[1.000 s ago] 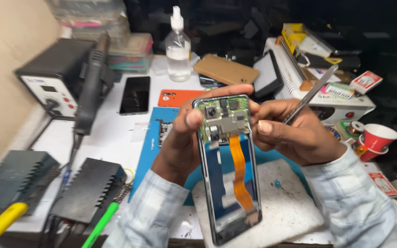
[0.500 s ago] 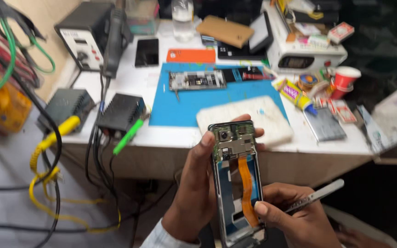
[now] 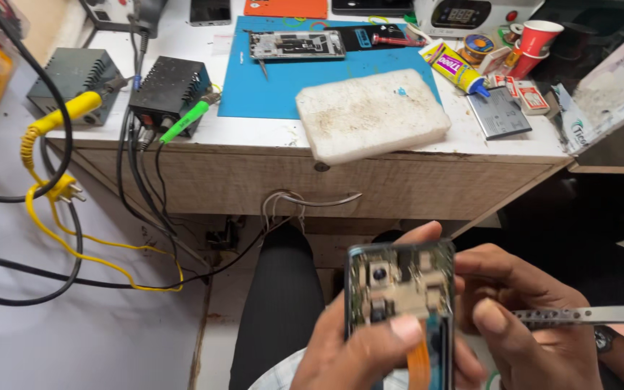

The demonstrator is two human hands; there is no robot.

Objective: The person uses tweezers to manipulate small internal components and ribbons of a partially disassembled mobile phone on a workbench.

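Below worktop (image 3: 399,173) edge, over lap: left hand (image 3: 355,354) fingers clamped opened phone (image 3: 399,303) by side rails; right hand (image 3: 521,325) pinched tweezers (image 3: 586,315). Phone looked light, stiff, fragile; orange flex cable (image 3: 419,365) exposed, so edges seemed safest hold.

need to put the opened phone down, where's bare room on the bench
The left part of the blue mat, below the phone frame and left of the white pad, is bare. The table's right end is crowded: glue tube, red cup, grey battery.
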